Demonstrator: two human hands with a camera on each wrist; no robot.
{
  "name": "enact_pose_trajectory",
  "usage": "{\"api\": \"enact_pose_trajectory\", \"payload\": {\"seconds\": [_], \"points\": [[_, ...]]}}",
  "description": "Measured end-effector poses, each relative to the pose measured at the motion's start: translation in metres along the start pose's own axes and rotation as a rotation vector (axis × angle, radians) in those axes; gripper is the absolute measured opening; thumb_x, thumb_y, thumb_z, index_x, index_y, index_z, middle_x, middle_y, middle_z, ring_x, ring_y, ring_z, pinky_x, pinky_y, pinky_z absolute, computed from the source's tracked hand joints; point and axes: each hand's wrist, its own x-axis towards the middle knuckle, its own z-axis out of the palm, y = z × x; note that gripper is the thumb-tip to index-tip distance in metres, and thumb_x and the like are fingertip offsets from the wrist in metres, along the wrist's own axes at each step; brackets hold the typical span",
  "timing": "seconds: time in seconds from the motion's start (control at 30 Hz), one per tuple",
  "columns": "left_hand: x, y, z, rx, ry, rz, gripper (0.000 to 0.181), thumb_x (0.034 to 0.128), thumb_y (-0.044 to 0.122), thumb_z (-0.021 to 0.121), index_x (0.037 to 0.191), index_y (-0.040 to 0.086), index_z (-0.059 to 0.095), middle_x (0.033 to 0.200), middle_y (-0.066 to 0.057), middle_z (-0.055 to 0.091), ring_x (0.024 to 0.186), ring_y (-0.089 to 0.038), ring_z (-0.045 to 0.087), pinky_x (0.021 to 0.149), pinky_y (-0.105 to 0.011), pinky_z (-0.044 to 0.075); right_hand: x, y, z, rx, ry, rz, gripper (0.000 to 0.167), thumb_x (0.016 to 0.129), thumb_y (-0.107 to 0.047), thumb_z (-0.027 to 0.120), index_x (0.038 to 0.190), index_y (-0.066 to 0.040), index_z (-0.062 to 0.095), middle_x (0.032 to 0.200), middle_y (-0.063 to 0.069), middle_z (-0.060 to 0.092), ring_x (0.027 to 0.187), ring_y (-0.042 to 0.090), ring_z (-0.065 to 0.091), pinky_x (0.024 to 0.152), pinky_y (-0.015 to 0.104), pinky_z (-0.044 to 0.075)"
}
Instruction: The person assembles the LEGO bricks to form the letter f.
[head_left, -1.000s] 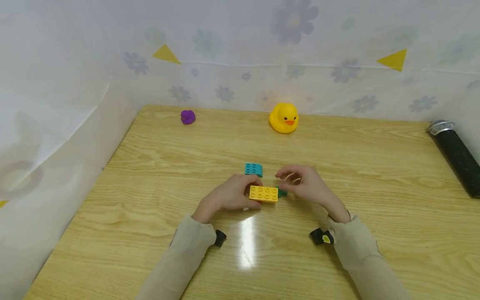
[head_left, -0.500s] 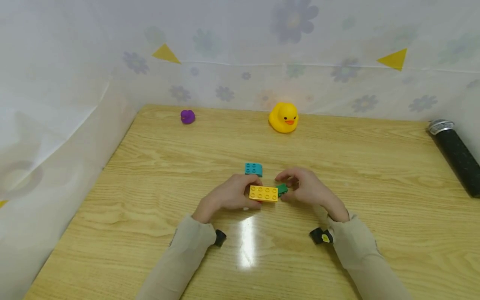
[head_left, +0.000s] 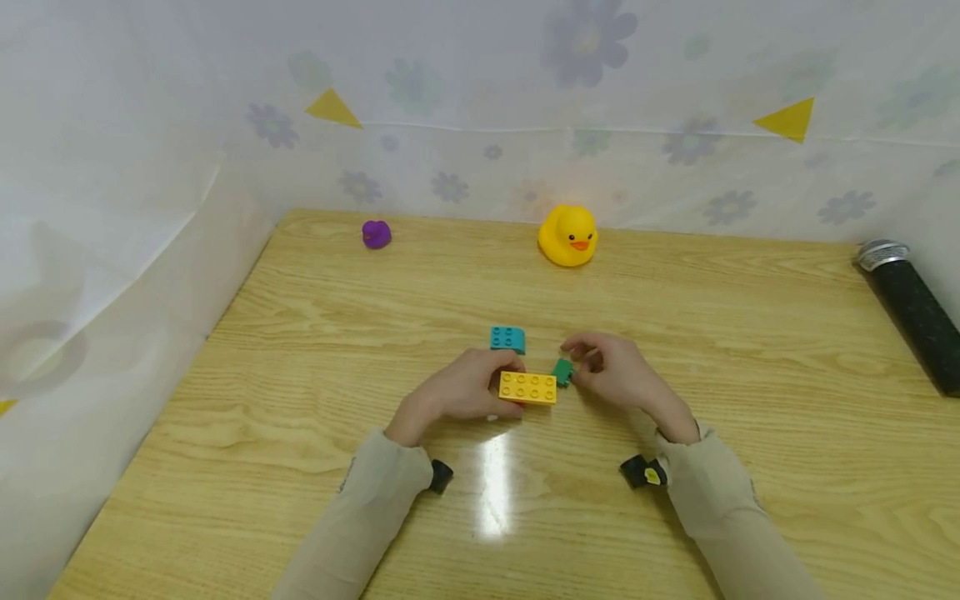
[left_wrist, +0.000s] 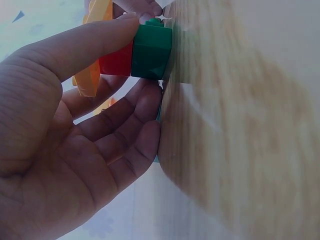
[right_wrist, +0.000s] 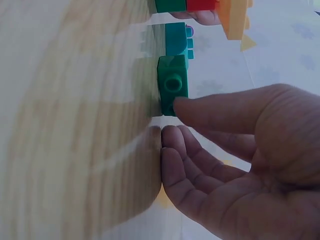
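In the head view my left hand (head_left: pixel 468 385) grips a stack of bricks from its left side. A yellow brick (head_left: pixel 528 388) with rows of studs tops that stack. Below it the left wrist view shows a red brick (left_wrist: pixel 116 63) and a green brick (left_wrist: pixel 151 50) at the tabletop. My right hand (head_left: pixel 613 371) rests by a loose small green brick (head_left: pixel 562 372), which lies on its side with studs facing the hand. The thumb touches one end of this brick (right_wrist: pixel 173 82); the other fingers are loosely bent and apart from it. A teal brick (head_left: pixel 507 339) lies just beyond the stack.
A yellow duck (head_left: pixel 568 237) and a small purple duck (head_left: pixel 376 235) stand along the back of the wooden table (head_left: pixel 300 333). A black microphone (head_left: pixel 911 317) lies at the right edge. Flowered white sheeting (head_left: pixel 480 100) hangs behind and to the left.
The loose green brick has turned beside the stack and shows more fully. My right hand has shifted slightly to the right. My left hand and the stack have stayed in place.
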Motion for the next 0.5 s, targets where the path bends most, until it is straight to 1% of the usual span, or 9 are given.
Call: {"api": "enact_pose_trajectory", "payload": {"seconds": [0.1,0.2,0.37,0.5], "points": [[0.0001,-0.0001,0.0002,0.004,-0.002,-0.001,0.038,0.0797,0.023,0.08,0.111,0.013,0.06,0.1,0.004,0.062,0.083,-0.011,0.051,0.074,-0.024,0.042,0.0,-0.0006,0.0,-0.018,0.027,0.024,0.026,0.088,-0.002,0.064,0.114,0.003,0.063,0.1,0.015,0.065,0.086,0.025,0.062,0.075,0.041,0.051],[0.0,-0.0003,0.0003,0.003,-0.003,-0.001,0.039,0.0798,0.023,0.08,0.111,0.013,0.06,0.101,0.004,0.062,0.083,-0.011,0.051,0.075,-0.025,0.042,-0.0001,-0.001,0.0005,-0.023,0.023,0.03,0.026,0.09,-0.01,0.066,0.112,0.003,0.064,0.099,0.013,0.065,0.084,0.023,0.062,0.075,0.039,0.051],[0.0003,-0.0007,0.0007,0.001,-0.001,-0.005,0.038,0.0796,0.022,0.08,0.111,0.013,0.06,0.1,0.004,0.061,0.082,-0.012,0.05,0.073,-0.025,0.042,0.0008,-0.0023,0.0029,-0.026,-0.011,0.045,0.036,0.085,-0.017,0.074,0.113,0.003,0.064,0.1,0.013,0.065,0.08,0.019,0.059,0.073,0.034,0.049],[0.0006,0.0,0.0004,-0.006,-0.003,-0.013,0.038,0.0796,0.022,0.08,0.111,0.013,0.06,0.099,0.005,0.061,0.082,-0.012,0.05,0.073,-0.025,0.042,0.0019,-0.0032,0.0041,-0.044,-0.027,0.028,0.038,0.084,-0.017,0.075,0.113,0.005,0.064,0.101,0.014,0.065,0.079,0.018,0.058,0.072,0.033,0.049]]}}
